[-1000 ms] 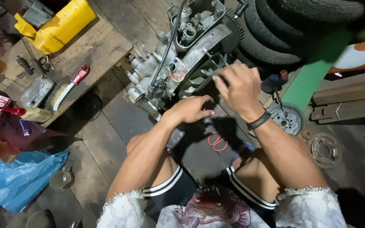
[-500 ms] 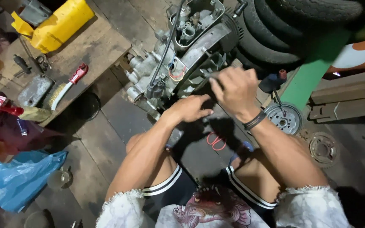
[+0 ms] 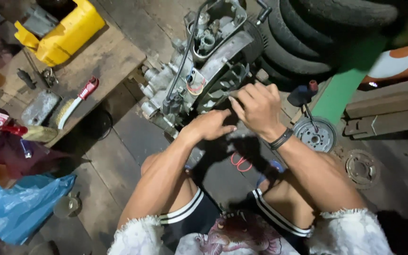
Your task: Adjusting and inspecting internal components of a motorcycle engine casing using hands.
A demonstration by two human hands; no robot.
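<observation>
A grey metal engine block (image 3: 204, 71) stands on the floor in front of my knees. My left hand (image 3: 211, 125) rests against its lower near side, fingers curled toward a dark part there. My right hand (image 3: 257, 106) is pressed on the block's near right side, fingers bent; a dark band circles that wrist. What the fingers hold, if anything, is hidden by the hands themselves. A black rod (image 3: 185, 56) runs up along the block's left face.
Stacked black tyres (image 3: 317, 33) lie behind the engine. A round metal hub (image 3: 315, 134) and a gear disc (image 3: 361, 167) lie at right. A wooden board (image 3: 105, 61) at left carries a yellow jug (image 3: 64, 35), a red-handled brush (image 3: 74, 104) and small tools. A blue bag (image 3: 20, 208) lies lower left.
Both hands stay on the engine's near side. My right hand has shifted slightly down and left toward the left hand; the view has drifted a little.
</observation>
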